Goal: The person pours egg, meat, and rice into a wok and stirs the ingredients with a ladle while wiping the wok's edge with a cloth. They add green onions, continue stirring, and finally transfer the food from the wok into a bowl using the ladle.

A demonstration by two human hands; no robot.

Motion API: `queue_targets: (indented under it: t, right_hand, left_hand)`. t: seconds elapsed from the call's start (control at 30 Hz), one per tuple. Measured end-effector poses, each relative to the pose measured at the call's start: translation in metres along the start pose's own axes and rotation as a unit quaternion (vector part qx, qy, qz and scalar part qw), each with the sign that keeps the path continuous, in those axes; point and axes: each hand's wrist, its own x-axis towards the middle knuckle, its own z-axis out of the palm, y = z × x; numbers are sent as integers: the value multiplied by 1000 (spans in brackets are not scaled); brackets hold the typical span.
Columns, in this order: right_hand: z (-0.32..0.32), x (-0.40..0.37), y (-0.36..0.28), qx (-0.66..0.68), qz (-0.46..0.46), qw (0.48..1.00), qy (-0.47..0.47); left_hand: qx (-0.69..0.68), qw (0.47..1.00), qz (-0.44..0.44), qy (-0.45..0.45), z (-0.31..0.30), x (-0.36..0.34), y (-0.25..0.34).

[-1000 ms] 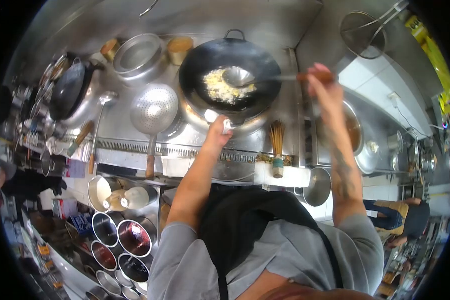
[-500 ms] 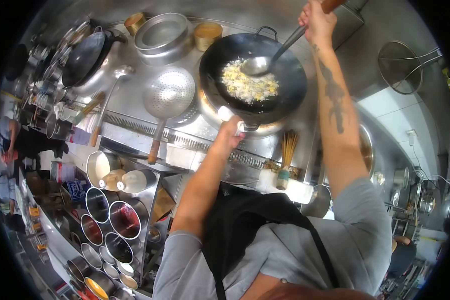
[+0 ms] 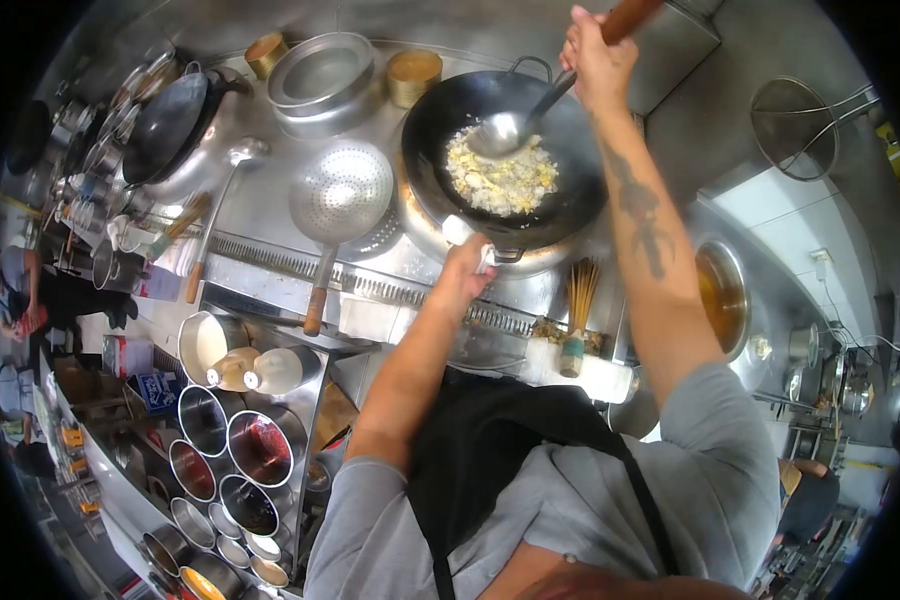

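Got the ladle (image 3: 501,134) clutched in the right hand (image 3: 600,62), a white cloth (image 3: 457,230) pinched in the left hand (image 3: 467,266) at the near edge of the wok (image 3: 570,195), and yellow-and-white food (image 3: 505,178) sitting right in the middle

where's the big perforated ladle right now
In the head view, the perforated ladle is left of centre over the steel counter, immediately left of the black wok.

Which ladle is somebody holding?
The ladle in the wok, held by the right hand; the other ladle lies untouched left of the perforated strainer.
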Motion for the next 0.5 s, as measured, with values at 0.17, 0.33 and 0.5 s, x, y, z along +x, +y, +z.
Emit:
queue_targets:
  t: [0.17,0.33,0.5]
  right_hand:
    - [8,-26,22,-19,77,992,-101]
    - [-3,-51,-29,-87,60,992,-70]
    - [-11,-17,-80,-258,103,958,-73]
  left_hand:
    - [4,1000,-17,9,-3,3,-2]
    - [30,999,-29,16,3,-4,2]
    - [-3,1000,-30,2,34,-126,-26]
